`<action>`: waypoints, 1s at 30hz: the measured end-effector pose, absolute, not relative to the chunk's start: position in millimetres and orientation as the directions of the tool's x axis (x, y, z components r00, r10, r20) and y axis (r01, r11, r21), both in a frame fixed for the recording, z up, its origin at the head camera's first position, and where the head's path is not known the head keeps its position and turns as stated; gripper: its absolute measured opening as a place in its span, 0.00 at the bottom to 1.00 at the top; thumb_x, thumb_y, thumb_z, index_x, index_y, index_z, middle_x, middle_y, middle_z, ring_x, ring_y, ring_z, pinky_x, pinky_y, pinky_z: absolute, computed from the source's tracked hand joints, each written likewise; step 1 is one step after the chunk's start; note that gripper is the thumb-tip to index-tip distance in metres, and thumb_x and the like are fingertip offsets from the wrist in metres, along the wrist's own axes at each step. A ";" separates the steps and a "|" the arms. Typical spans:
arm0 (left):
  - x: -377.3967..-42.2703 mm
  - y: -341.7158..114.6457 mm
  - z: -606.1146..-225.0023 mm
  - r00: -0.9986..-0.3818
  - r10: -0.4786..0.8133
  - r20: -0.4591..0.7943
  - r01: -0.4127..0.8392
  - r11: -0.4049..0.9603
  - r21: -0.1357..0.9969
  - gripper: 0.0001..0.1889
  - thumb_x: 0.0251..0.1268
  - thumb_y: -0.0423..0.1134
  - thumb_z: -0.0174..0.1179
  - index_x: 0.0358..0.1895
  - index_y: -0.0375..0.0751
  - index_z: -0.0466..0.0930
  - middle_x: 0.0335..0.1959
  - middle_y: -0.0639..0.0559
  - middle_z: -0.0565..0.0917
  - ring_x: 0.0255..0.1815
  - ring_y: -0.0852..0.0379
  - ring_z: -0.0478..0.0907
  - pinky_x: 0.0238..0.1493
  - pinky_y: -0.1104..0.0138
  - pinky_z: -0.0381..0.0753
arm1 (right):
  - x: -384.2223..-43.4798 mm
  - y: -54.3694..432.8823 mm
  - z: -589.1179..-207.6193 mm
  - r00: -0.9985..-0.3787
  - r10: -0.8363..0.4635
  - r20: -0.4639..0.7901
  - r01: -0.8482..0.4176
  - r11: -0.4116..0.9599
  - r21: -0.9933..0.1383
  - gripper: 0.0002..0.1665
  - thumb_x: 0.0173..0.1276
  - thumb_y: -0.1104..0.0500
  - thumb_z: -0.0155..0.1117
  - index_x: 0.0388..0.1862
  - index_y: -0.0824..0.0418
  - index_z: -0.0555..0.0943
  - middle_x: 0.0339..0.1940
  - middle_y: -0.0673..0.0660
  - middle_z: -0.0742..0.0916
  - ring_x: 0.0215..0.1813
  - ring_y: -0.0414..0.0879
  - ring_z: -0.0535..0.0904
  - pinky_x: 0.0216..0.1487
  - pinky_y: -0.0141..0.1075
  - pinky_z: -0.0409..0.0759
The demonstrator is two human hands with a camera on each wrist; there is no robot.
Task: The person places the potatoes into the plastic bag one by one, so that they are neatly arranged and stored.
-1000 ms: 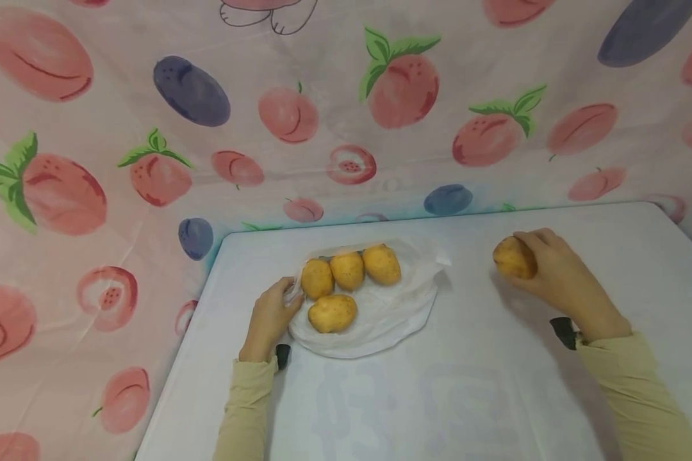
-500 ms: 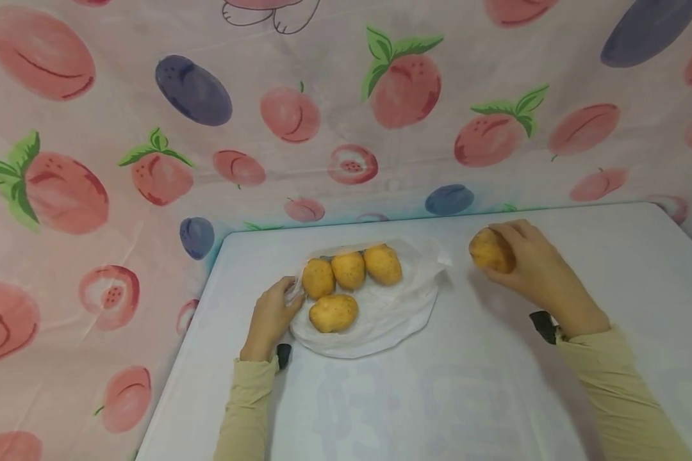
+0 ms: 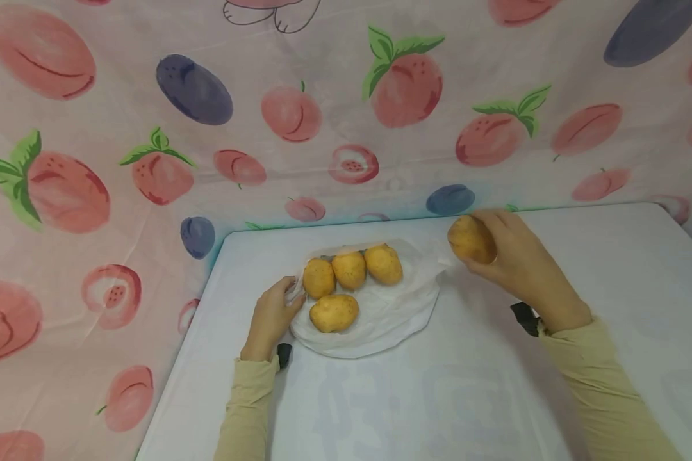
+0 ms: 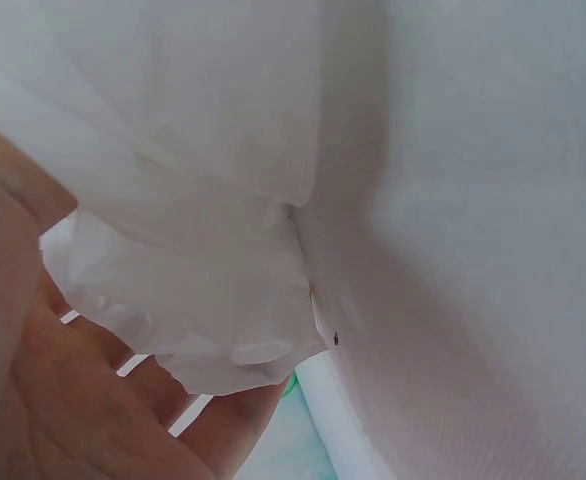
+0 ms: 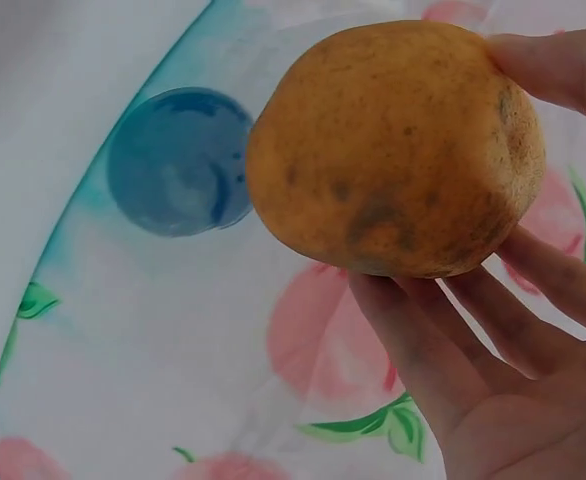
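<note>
In the head view, my right hand (image 3: pixel 513 259) holds a yellow-brown potato (image 3: pixel 471 239) above the table, right of a thin white plastic bag (image 3: pixel 380 320). The right wrist view shows this potato (image 5: pixel 398 150) between thumb and fingertips, with dark specks on its skin. My left hand (image 3: pixel 272 317) holds the bag's left edge. Close up, the white film (image 4: pixel 193 230) lies between the thumb and fingers of that hand (image 4: pixel 93 390). Three potatoes (image 3: pixel 348 270) sit in a row at the bag's far side, and another potato (image 3: pixel 334 313) lies nearer, beside the left thumb.
A white-covered table (image 3: pixel 415 410) bears the bag. Behind it and to its left hangs a pink cloth (image 3: pixel 305 57) printed with fruit. Both forearms wear beige sleeves (image 3: pixel 245 410), with a dark object at each wrist.
My right hand has carried its potato leftward and a little farther back, closer to the bag. The left hand and the potatoes on the bag have stayed in place.
</note>
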State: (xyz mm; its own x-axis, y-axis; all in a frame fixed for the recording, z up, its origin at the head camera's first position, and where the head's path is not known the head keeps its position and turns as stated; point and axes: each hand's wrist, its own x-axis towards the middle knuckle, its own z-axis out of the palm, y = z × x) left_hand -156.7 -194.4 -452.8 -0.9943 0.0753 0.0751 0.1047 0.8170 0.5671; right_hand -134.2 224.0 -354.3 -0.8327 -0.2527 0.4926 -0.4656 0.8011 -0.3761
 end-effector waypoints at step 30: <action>-157.7 -190.5 -450.1 -0.997 0.054 0.052 0.074 0.821 0.566 0.24 0.67 0.43 0.65 0.62 0.36 0.76 0.62 0.39 0.80 0.65 0.38 0.75 0.66 0.47 0.72 | -153.0 160.9 -358.1 -0.785 -0.398 0.475 -0.589 0.716 -0.375 0.43 0.53 0.59 0.80 0.65 0.68 0.70 0.57 0.65 0.76 0.62 0.61 0.72 0.61 0.54 0.78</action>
